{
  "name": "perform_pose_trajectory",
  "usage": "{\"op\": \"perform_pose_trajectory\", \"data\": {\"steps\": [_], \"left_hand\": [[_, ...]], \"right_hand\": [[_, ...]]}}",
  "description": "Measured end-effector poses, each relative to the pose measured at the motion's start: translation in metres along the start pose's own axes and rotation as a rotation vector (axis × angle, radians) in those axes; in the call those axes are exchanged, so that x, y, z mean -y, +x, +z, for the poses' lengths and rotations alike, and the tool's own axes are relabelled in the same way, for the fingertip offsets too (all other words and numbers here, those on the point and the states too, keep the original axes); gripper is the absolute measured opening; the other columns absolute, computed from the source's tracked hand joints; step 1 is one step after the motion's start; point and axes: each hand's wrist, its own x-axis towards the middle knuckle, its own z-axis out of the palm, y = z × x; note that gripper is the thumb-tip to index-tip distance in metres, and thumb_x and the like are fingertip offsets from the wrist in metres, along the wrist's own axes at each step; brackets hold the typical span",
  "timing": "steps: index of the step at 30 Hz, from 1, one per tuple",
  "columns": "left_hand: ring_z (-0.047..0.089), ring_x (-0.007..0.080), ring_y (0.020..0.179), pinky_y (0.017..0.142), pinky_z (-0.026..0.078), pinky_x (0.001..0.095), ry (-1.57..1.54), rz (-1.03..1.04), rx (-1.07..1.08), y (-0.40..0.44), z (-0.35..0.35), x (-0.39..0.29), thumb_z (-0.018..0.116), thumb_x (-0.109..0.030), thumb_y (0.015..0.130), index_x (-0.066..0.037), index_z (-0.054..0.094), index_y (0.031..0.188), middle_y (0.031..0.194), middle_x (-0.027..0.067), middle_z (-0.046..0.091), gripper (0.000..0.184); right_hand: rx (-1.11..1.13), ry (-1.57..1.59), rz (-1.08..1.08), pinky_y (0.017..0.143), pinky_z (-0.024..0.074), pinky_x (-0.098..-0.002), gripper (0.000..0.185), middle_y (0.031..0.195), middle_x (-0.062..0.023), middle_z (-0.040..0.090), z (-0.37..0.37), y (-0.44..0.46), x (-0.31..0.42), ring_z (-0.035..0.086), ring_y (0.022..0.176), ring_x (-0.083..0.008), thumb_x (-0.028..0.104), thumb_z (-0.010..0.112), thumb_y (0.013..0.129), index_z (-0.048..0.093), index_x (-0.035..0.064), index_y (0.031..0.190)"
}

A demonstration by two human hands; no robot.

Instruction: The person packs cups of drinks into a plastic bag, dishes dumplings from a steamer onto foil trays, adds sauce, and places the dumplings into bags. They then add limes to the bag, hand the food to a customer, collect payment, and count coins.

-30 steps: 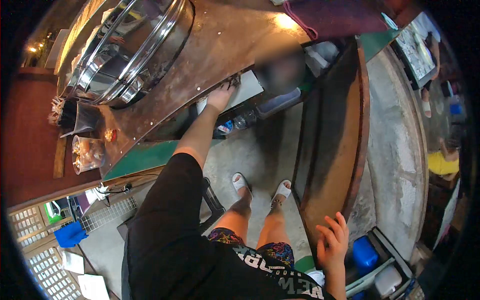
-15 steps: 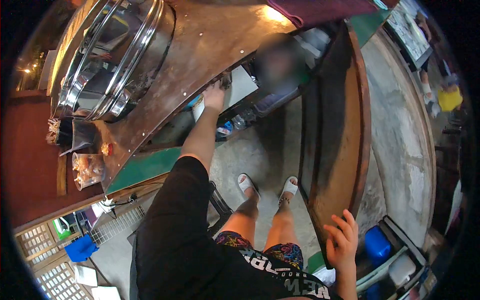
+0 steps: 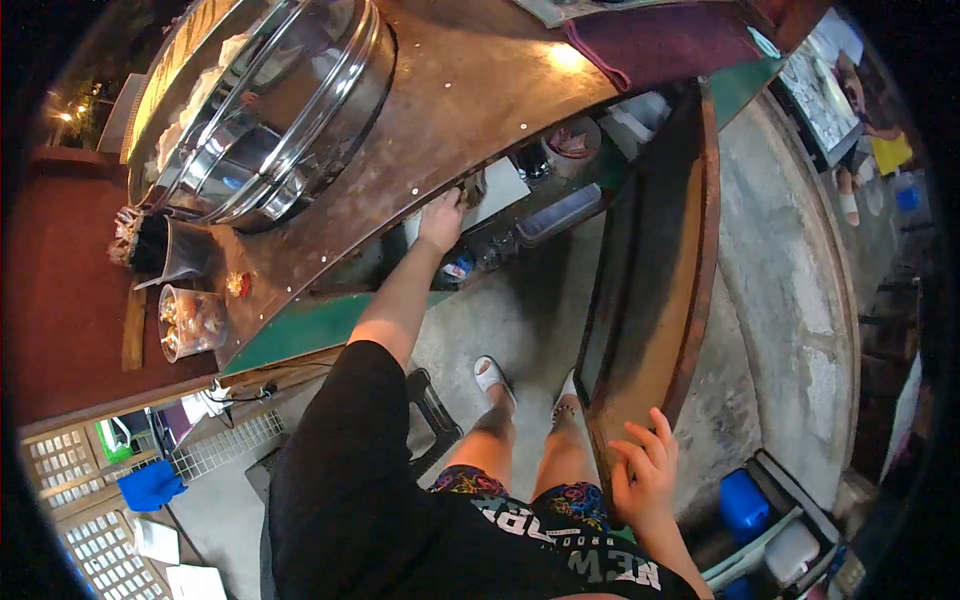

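Note:
My left hand [image 3: 442, 220] reaches into the shelf beneath the wooden counter, fingers bent around a small brownish item [image 3: 474, 190] whose kind I cannot make out. Right beside it lies a flat white board or lid [image 3: 502, 194]. Just below the hand is a small blue-and-white package [image 3: 459, 268], with clear plastic [image 3: 492, 252] next to it. Further along the shelf stand a round tub [image 3: 572, 148] with reddish contents and a translucent oblong container [image 3: 560, 215]. My right hand [image 3: 645, 470] hangs in the air near the end of the curved wooden panel, fingers apart, holding nothing.
On the counter [image 3: 450, 100] stand a large round metal steamer [image 3: 270, 130], a dark cup [image 3: 185, 250] and a clear tub of wrapped pieces [image 3: 192, 323]. A maroon cloth [image 3: 670, 50] lies at the far end. The curved wooden panel [image 3: 690, 270] rises on my right.
The view has shifted, so the counter sits further right and lower. My left hand stays in the shelf, with the brownish item showing more plainly. My right hand has moved slightly left.

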Motion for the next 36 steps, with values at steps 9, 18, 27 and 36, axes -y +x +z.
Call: {"op": "perform_pose_trajectory", "data": {"steps": [9, 18, 27, 36], "left_hand": [[0.056, 0.0273, 0.098, 0.091, 0.038, 0.0467, 0.087, 0.199, 0.03, -0.007, -0.022, -0.003, 0.058, -0.025, 0.084, -0.01, 0.061, 0.103, 0.101, 0.0094, 0.055, 0.024], [0.055, 0.0291, 0.095, 0.077, 0.046, 0.0421, -0.104, -0.005, -0.228, 0.0, -0.026, -0.011, 0.058, -0.021, 0.085, -0.008, 0.064, 0.094, 0.093, 0.009, 0.057, 0.017], [0.058, 0.0295, 0.077, 0.063, 0.048, 0.0392, -0.728, -0.009, -0.247, -0.191, -0.241, -0.073, 0.072, -0.007, 0.07, -0.009, 0.064, 0.086, 0.086, 0.0095, 0.056, 0.018], [0.059, 0.023, 0.087, 0.079, 0.046, 0.0369, -0.538, 0.253, -0.317, -0.23, -0.405, -0.043, 0.065, -0.018, 0.078, -0.007, 0.066, 0.088, 0.089, 0.005, 0.057, 0.014]], "right_hand": [[-0.015, 0.027, 0.018, 0.093, 0.0372, -0.0456, 0.018, 0.106, -0.0094, 0.06, 0.022, 0.015, 0.034, 0.044, 0.124, -0.0378, 0.0, 0.061, 0.069, 0.066, 0.0077, 0.085], [-0.034, 0.039, 0.039, 0.096, 0.0351, -0.0468, 0.014, 0.105, -0.0103, 0.06, 0.039, 0.025, 0.051, 0.042, 0.125, -0.0391, 0.002, 0.061, 0.072, 0.065, 0.0075, 0.084], [-0.059, 0.098, -0.068, 0.101, 0.0307, -0.0499, 0.009, 0.108, -0.0113, 0.058, 0.056, 0.043, 0.079, 0.034, 0.129, -0.041, 0.006, 0.065, 0.075, 0.063, 0.0073, 0.084], [0.217, 0.473, 0.053, 0.096, 0.0369, -0.0407, 0.031, 0.104, -0.0076, 0.062, 0.084, 0.12, 0.121, 0.05, 0.113, -0.0236, 0.031, 0.048, 0.096, 0.065, 0.0051, 0.094]]}}
